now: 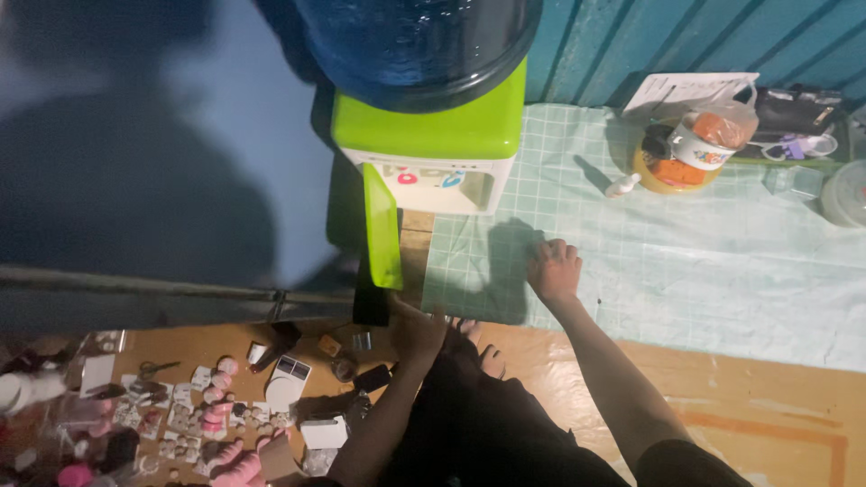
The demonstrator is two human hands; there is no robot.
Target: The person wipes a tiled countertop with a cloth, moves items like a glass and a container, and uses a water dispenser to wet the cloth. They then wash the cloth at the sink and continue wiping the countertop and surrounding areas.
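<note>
R hand (552,269) flat, fingers spread on green grid mat (686,252); L hand (417,326) grip unclear, by green-white dispenser (428,149), blue wall behind.

Pale green checked cloth (686,261) lies flat, perhaps slightly wrinkled.

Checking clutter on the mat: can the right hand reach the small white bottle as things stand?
Probably yes: the right hand rests on the green mat, and only bare mat lies between it and the white bottle.
</note>
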